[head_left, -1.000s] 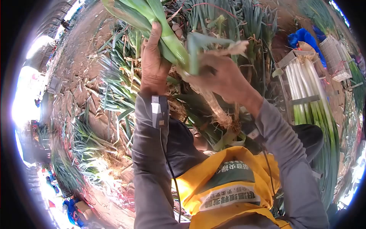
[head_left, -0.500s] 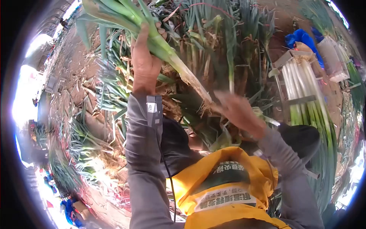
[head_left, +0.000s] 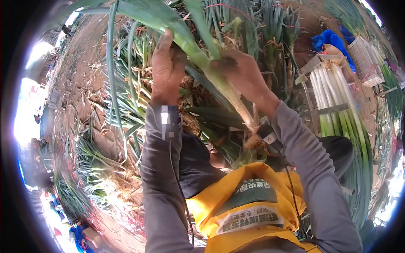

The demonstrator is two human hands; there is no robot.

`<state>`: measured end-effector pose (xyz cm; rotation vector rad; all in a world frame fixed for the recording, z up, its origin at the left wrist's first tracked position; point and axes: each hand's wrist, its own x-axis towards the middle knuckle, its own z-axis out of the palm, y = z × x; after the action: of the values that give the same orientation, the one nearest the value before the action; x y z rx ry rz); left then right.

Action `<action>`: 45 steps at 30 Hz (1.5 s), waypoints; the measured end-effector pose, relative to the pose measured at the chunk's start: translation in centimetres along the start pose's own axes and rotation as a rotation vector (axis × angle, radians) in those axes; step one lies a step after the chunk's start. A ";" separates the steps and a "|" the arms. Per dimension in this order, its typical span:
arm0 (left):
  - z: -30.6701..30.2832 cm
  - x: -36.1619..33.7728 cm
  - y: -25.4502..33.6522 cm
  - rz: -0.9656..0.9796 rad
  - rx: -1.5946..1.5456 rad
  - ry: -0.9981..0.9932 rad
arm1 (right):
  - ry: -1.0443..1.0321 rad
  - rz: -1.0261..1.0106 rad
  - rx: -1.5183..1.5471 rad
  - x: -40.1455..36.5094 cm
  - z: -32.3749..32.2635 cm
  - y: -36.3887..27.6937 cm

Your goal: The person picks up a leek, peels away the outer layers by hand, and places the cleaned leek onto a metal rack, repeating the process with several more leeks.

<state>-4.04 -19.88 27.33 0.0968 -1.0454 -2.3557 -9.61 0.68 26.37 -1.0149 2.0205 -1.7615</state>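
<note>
A long green onion (head_left: pixel 230 92) lies slantwise across the top of my view, its leaves at the upper left and its roots (head_left: pixel 252 140) pointing down right, near my right wrist. My left hand (head_left: pixel 166 69) is closed round the stalk where the green leaves begin. Farther down the same stalk, my right hand (head_left: pixel 244 76) grips at the base of a leaf that angles away from the rest; its fingertips are partly hidden and blurred. Below both hands, loose green leaves (head_left: pixel 211 116) lie in front of my knees.
Peeled green onions with white stalks (head_left: pixel 327 90) lie in a metal rack (head_left: pixel 310 101) on the right. Unpeeled bundles (head_left: pixel 270 38) stand ahead, and more green onions (head_left: pixel 126 84) lie on the left. A blue plastic bag (head_left: pixel 331 42) and a white crate (head_left: pixel 365 61) are at the back right.
My right hand has moved from the root end up to the leaf base, near my left hand. The root end has shifted right and down, and one leaf now stands away from the stalk.
</note>
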 end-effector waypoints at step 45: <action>4.3 -1.8 -2.5 -0.120 0.020 -0.180 | -0.051 -0.108 0.296 1.6 -0.8 -1.7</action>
<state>-4.85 -14.75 28.24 -0.0475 -1.1781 -2.4991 -10.70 0.19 28.57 -1.0756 1.6378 -1.9934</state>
